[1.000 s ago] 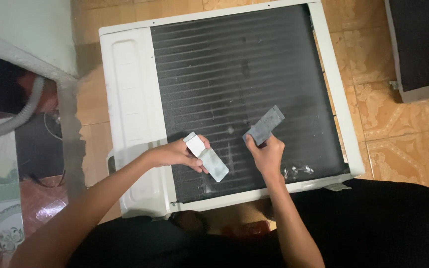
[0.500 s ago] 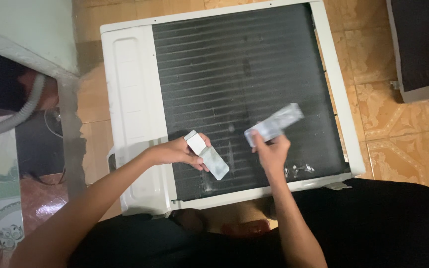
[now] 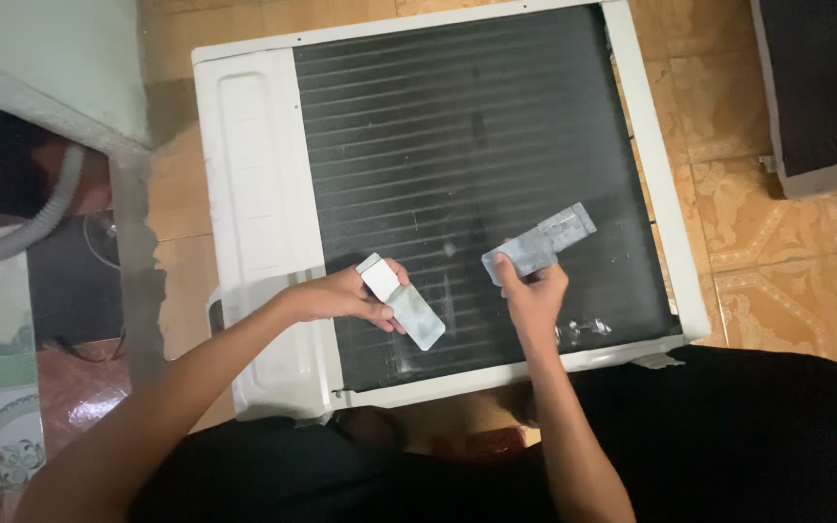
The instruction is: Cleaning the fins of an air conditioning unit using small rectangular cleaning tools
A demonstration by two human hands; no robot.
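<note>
Two flat grey metal plates are held above the dark finned coil [image 3: 457, 145] of a white air-conditioner unit [image 3: 254, 194] laid flat on a tiled floor [image 3: 787, 261]. The left-hand plate [image 3: 407, 308], bent at its upper end, is pinched between the thumb and fingers of the left hand [image 3: 346, 295] over the lower left part of the coil, just beside the unit's white side panel. The right-hand plate [image 3: 540, 240] is gripped at its lower end by the closed fingers of the right hand [image 3: 533, 291] and is angled up and to the right over the lower right part of the coil. The two plates are kept apart, with bare fins between them. Pale smears are seen on the fins near the coil's lower edge. A second dark panel [image 3: 821, 87] is seen on the floor to the right of the unit, and a grey corrugated hose [image 3: 41, 218] to its left.
</note>
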